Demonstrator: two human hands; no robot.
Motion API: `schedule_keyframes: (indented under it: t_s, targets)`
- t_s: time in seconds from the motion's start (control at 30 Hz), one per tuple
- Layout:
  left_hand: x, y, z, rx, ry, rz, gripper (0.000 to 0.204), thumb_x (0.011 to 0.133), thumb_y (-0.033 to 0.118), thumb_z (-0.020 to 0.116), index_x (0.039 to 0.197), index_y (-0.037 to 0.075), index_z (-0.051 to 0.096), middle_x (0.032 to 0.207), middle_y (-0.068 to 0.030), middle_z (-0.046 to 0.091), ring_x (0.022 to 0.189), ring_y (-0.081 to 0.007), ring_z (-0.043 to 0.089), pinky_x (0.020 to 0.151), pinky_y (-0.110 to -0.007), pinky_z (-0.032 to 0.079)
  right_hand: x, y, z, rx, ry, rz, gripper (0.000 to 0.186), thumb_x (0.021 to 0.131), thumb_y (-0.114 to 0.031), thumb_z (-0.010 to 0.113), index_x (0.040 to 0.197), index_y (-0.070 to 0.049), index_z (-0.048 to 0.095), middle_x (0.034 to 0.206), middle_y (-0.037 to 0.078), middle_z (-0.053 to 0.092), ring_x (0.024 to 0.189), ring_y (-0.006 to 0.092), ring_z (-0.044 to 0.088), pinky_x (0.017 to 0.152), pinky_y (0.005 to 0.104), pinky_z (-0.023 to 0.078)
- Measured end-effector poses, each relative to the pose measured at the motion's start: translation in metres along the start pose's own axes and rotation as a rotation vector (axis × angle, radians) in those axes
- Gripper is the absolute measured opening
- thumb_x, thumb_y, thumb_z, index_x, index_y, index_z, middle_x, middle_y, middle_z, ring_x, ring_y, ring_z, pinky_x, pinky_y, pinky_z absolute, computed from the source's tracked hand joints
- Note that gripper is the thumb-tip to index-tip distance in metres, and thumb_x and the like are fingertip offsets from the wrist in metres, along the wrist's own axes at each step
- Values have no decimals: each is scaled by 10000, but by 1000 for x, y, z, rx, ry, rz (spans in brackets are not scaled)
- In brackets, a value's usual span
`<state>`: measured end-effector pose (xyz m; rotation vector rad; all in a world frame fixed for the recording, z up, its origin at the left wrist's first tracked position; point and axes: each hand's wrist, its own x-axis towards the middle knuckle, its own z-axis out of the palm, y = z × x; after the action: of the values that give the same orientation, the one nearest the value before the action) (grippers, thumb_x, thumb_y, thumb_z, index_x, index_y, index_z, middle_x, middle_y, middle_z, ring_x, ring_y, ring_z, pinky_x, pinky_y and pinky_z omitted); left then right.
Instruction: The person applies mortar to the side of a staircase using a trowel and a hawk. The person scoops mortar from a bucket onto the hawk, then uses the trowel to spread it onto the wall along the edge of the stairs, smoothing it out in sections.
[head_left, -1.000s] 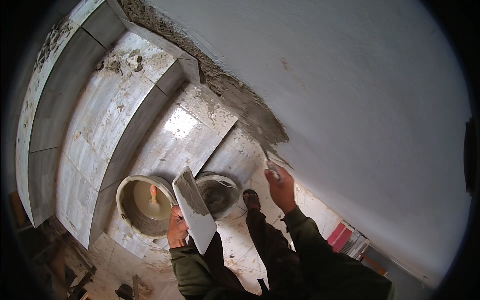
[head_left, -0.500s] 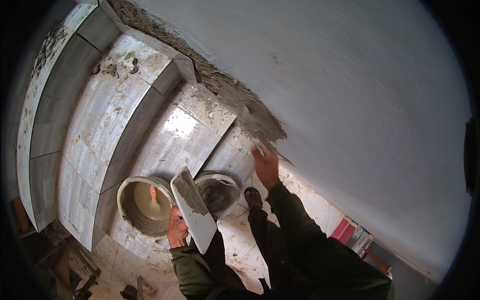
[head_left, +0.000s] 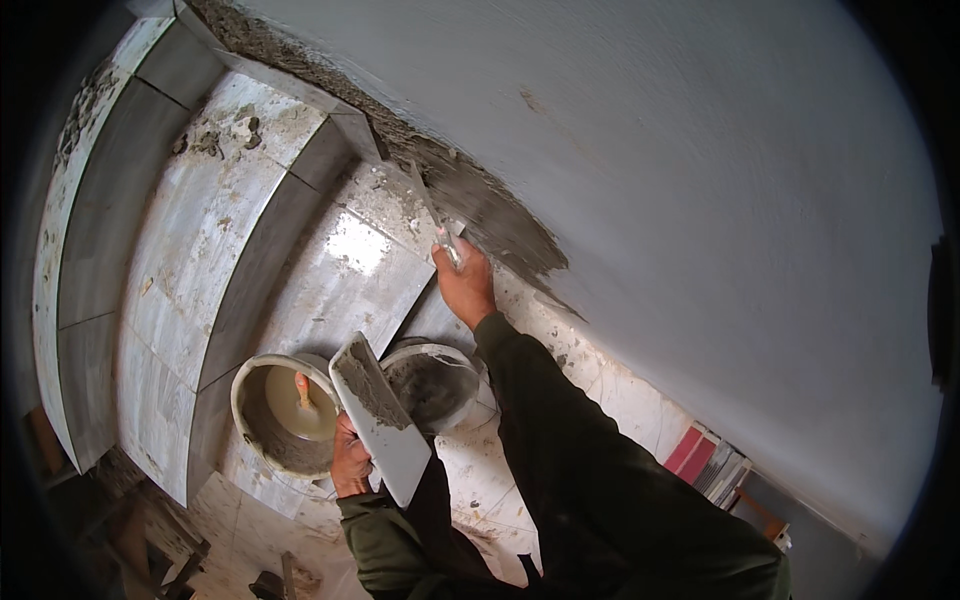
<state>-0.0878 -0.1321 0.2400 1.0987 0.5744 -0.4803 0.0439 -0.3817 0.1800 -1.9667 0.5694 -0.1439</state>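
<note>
My left hand (head_left: 352, 458) is closed around a white rectangular mortar board (head_left: 402, 462), tilted, with grey mortar (head_left: 372, 390) on its upper part. In my right hand (head_left: 467, 288) is the handle of a trowel (head_left: 426, 196). Its thin blade, seen nearly edge-on, lies along the lower edge of a strip of wet grey mortar (head_left: 500, 215) at the foot of the wall. Below the board's left side stands a bucket (head_left: 246, 425) of cloudy liquid, with an orange-handled tool (head_left: 303, 385) in it. A second bucket (head_left: 462, 395), mortar-smeared inside, is partly hidden behind the board.
Grey wood-look tiled steps (head_left: 190, 270) rise to the left, with mortar crumbs (head_left: 210, 140) on them. A smooth pale wall (head_left: 700, 220) fills the right. Red and grey boxes (head_left: 700, 460) stand by the wall at lower right. Splattered floor tiles (head_left: 490, 490) lie below.
My right hand has moved up and left along the wall with the trowel, which was blurred before. The mortar strip looks smoother. My left hand with the board has barely shifted.
</note>
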Motion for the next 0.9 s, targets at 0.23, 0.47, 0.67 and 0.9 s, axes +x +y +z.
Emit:
schedule_keyframes:
  t_s: [0.23, 0.47, 0.67, 0.9]
  targets:
    - [0, 11, 2, -32, -110, -10, 311, 613, 194, 742, 852, 47, 609, 739, 4, 623, 618, -86, 582, 591, -241, 480, -53, 36, -65, 16, 60, 85, 349, 883, -249, 572, 1129, -2, 595, 1077, 206, 618, 1041, 299, 587, 905, 349, 432]
    - [-1, 14, -2, -2, -55, -13, 284, 615, 178, 734, 827, 33, 613, 737, -6, 631, 618, -83, 581, 578, -231, 471, -131, 48, -149, -239, -10, 223, 291, 863, -185, 595, 1086, 2, 612, 1026, 193, 634, 971, 306, 613, 857, 353, 461]
    - [2, 4, -3, -10, -96, -12, 269, 617, 178, 749, 798, 32, 614, 733, -19, 635, 632, -101, 583, 597, -246, 474, -87, 70, -136, -285, -171, 25, 289, 849, -191, 605, 1066, 0, 612, 984, 207, 632, 936, 349, 604, 816, 383, 466]
    - [2, 16, 16, 11, -246, -80, 311, 616, 232, 761, 799, 1, 663, 746, -50, 669, 646, -99, 605, 616, -245, 474, -51, 109, -128, -297, -81, -76, 304, 876, -212, 578, 1109, -19, 600, 1053, 224, 607, 968, 365, 581, 847, 376, 446]
